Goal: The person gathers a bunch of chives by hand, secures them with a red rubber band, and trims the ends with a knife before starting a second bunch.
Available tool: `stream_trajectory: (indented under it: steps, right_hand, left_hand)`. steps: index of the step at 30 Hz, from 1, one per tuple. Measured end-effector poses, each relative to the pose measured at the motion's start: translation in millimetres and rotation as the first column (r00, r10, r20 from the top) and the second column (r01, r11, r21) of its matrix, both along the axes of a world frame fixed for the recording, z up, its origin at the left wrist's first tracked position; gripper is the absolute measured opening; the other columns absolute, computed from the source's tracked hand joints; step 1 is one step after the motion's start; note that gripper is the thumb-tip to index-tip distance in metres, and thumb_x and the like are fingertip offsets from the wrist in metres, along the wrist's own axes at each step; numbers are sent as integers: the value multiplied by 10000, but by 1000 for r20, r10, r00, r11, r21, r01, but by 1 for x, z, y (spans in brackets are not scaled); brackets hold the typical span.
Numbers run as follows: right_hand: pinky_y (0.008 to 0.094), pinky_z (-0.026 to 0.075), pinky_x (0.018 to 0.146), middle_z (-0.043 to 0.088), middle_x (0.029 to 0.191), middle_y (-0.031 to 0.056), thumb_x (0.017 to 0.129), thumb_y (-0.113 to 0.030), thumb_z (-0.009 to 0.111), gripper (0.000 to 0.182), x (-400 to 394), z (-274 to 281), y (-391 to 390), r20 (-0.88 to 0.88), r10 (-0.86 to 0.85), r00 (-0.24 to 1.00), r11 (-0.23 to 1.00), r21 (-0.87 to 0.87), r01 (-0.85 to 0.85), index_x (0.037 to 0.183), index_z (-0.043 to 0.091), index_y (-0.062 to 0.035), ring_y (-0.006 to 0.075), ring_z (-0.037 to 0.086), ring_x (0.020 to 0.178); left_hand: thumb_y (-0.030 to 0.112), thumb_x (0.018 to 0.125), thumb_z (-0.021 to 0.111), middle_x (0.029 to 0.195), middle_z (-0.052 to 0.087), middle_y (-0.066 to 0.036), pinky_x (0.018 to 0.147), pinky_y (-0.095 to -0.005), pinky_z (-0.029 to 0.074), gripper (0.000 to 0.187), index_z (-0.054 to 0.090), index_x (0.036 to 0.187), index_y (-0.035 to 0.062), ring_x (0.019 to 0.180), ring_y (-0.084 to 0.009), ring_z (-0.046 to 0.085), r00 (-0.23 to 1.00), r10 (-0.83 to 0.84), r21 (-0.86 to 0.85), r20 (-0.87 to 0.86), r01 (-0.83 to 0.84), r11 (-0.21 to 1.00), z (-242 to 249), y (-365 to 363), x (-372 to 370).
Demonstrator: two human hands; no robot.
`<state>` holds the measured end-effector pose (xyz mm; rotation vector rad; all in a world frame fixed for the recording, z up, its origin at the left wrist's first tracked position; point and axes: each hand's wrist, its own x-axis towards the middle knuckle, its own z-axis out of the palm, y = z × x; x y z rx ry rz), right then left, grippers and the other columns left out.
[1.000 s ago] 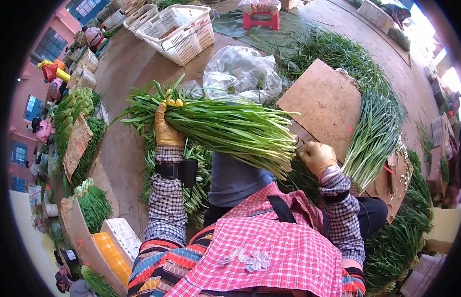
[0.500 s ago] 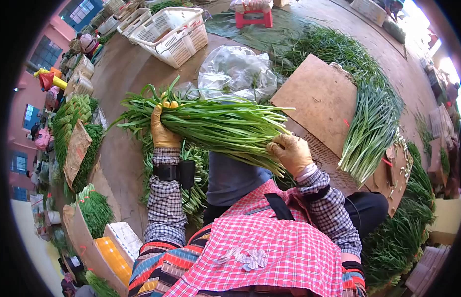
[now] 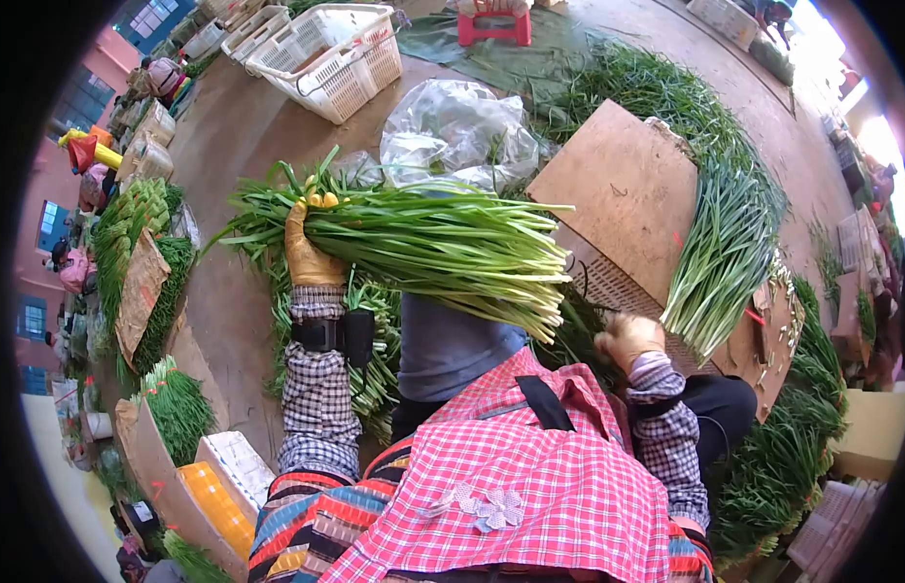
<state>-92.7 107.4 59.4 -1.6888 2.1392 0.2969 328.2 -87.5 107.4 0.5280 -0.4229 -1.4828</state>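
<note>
A thick bunch of garlic chives [image 3: 443,248] lies sideways in the air above my knee, leafy ends left and pale stem ends right. My left hand [image 3: 312,248], in a yellowish glove, is wrapped round it near the leafy end. Apart from the stem ends, lower right, is my right hand [image 3: 629,340], also gloved and slightly blurred. Its fingers look curled in; whatever they hold, if anything, cannot be made out. Beside it are a brown board [image 3: 623,194] and a perforated crate [image 3: 608,282]. More chives [image 3: 730,257] lie along the board's right edge.
Clear plastic bags [image 3: 457,131] lie beyond the bunch, with a white crate [image 3: 326,68] behind them. A red stool [image 3: 493,27] stands at the back. Loose greens [image 3: 783,466] line the right side. Tied bunches [image 3: 175,413] stand at left. Other people are in the background.
My right hand has let go of the stem ends and moved down and right, away from the bunch. My left hand still grips the chives in nearly the same place.
</note>
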Motion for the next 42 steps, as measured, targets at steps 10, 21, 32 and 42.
stream_trajectory:
  steps: [10,21,32,42]
  right_hand:
    - [421,483,756,654,895,82,764,-243,694,309,80,70,-69,88,476,875,533,-820,-208,1052,654,-137,279,619,840]
    - [368,503,682,635,786,115,818,-102,647,63,77,48,-77,501,439,745,589,-787,182,864,655,-60,278,623,745]
    - [295,484,798,665,938,79,870,-93,625,134,44,60,-51,873,419,249,639,-478,602,983,609,-23,168,616,866]
    - [409,496,736,657,873,106,750,-159,693,152,54,22,-57,336,438,834,504,-860,82,872,639,-87,298,620,824]
  left_hand:
    - [259,913,567,938,671,-65,871,-395,518,227,643,987,58,904,-199,630,996,-77,-73,55,81,994,4,3,-2]
    - [257,904,581,915,667,-19,794,-480,560,238,613,1069,88,874,-195,651,1000,-27,4,-16,27,1000,1,-2,-1]
    - [261,919,563,896,669,-63,840,-399,525,214,647,948,66,847,-204,626,999,-38,14,-7,38,999,3,2,-2]
    - [253,895,586,896,672,-42,813,-470,555,205,640,991,80,873,-195,644,998,-61,-29,-24,60,998,-9,0,7]
